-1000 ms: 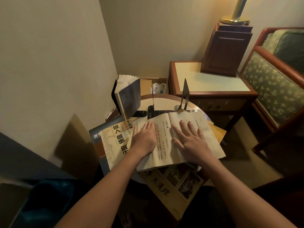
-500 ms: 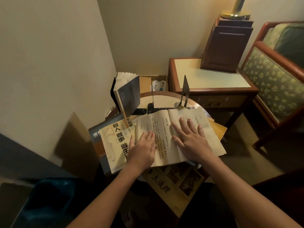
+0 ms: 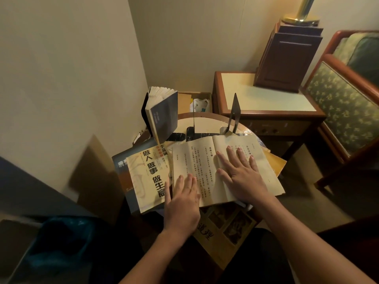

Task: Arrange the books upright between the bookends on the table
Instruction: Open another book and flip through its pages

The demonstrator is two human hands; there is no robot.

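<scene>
round table (image 3: 207, 121) first, its bare top showing only at the far edge. the open book (image 3: 203, 160) lies flat across the middle, pages up, running out to the right edge. beside it on the left, touching, lies a yellow book (image 3: 147, 177) with big black characters, flat on top of a dark blue book (image 3: 121, 160) at the left edge. a photo book (image 3: 225, 228) sticks out from under the open one and hangs over the near edge. an orange book (image 3: 274, 162) peeks out under it at the right edge. at the far left edge a dark book (image 3: 164, 117) stands on end, pages fanned at the top, backed by a black bookend (image 3: 143, 111).

now the hands. the right hand (image 3: 240, 175) lies flat on the right page, fingers spread wide, gripping nothing. the left hand (image 3: 182, 203) rests flat on the near corner of the left page, fingers straight and close together, thumb out over the yellow book.

smallest: a pointed bookend (image 3: 234, 113) upright at the far right edge, and a thin bookend (image 3: 193, 121) seen edge-on, between it and the standing book.
</scene>
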